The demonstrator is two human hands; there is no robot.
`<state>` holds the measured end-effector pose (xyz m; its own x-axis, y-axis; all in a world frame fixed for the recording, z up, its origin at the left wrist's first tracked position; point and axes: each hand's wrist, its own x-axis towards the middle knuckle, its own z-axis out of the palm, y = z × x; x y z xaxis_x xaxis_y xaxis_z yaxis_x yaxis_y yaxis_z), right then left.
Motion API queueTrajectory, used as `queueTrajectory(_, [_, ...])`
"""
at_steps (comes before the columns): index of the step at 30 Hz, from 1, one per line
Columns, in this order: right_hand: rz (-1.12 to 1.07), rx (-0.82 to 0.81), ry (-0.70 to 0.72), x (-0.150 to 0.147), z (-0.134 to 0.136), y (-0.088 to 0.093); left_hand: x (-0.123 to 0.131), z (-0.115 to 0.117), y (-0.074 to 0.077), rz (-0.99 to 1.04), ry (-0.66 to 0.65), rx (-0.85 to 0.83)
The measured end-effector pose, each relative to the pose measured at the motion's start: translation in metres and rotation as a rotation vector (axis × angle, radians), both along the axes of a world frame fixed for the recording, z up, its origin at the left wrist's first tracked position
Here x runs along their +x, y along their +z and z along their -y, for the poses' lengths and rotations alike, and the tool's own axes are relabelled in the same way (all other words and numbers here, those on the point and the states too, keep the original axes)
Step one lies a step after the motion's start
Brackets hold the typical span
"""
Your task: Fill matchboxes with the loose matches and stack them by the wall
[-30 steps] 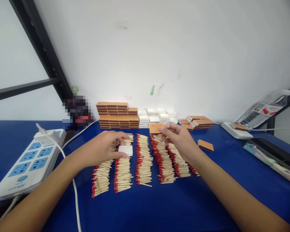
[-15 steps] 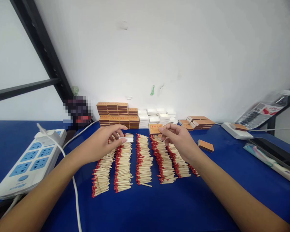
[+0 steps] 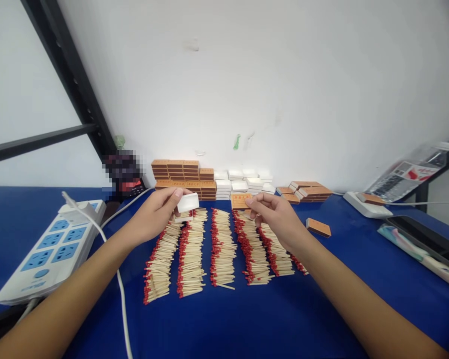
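Observation:
My left hand (image 3: 160, 212) pinches a white matchbox tray (image 3: 188, 203) between thumb and fingers, its shallow inside turned partly toward me. A second white piece (image 3: 183, 218) shows just below it, under the fingers; whether it is held too I cannot tell. In my right hand (image 3: 269, 212) is an orange matchbox sleeve (image 3: 240, 201), printed face up, gripped at its right end. Both hands hover over the far ends of several columns of loose red-tipped matches (image 3: 222, 249) on the blue table (image 3: 224, 324).
Stacked orange matchboxes (image 3: 183, 184) and white trays (image 3: 243, 182) line the wall. More matchboxes (image 3: 310, 192) lie right, with a single one (image 3: 318, 227) nearer. A power strip (image 3: 52, 249) and cable (image 3: 121, 299) sit left; a plastic bottle (image 3: 411, 172) and phone (image 3: 430, 239) right.
My left hand has drawn slightly left and up and turned, lifting the white tray and tilting it so its inside shows. My right hand stays nearly still with the sleeve.

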<state>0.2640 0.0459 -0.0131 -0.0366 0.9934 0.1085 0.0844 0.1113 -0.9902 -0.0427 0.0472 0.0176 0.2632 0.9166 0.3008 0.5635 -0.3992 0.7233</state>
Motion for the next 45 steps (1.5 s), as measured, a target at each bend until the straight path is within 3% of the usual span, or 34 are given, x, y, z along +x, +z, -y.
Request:
queueTrajectory(5, [-0.001, 0.028, 0.006, 0.002, -0.004, -0.003, 0.016, -0.026, 0.014, 0.142, 0.066, -0.128])
queueTrajectory(8, [0.009, 0.036, 0.006, 0.002, -0.005, -0.004, 0.041, -0.048, 0.025, 0.29, 0.14, -0.261])
queueTrajectory(12, [-0.007, 0.037, 0.001, 0.001, -0.007, -0.005, 0.077, -0.073, 0.036, 0.326, 0.103, -0.304])
queueTrajectory(18, [-0.029, 0.039, -0.025, 0.001, -0.01, -0.001, 0.106, -0.095, 0.037, 0.34, 0.095, -0.297])
queueTrajectory(27, [-0.054, 0.056, 0.025, -0.001, -0.007, 0.0, 0.123, -0.099, 0.021, 0.163, 0.026, -0.264])
queueTrajectory(33, [-0.018, 0.061, 0.014, -0.001, -0.006, 0.003, 0.114, -0.101, 0.022, -0.073, 0.007, -0.063])
queueTrajectory(37, [0.007, 0.09, -0.169, 0.013, -0.011, 0.014, 0.108, -0.091, 0.02, -0.305, -0.113, 0.117])
queueTrajectory(40, [-0.036, 0.108, -0.337, 0.025, -0.016, 0.021, 0.107, -0.089, 0.013, -0.477, -0.248, 0.142])
queueTrajectory(45, [-0.033, 0.098, -0.379, 0.031, -0.021, 0.019, 0.108, -0.095, 0.002, -0.648, -0.42, 0.156])
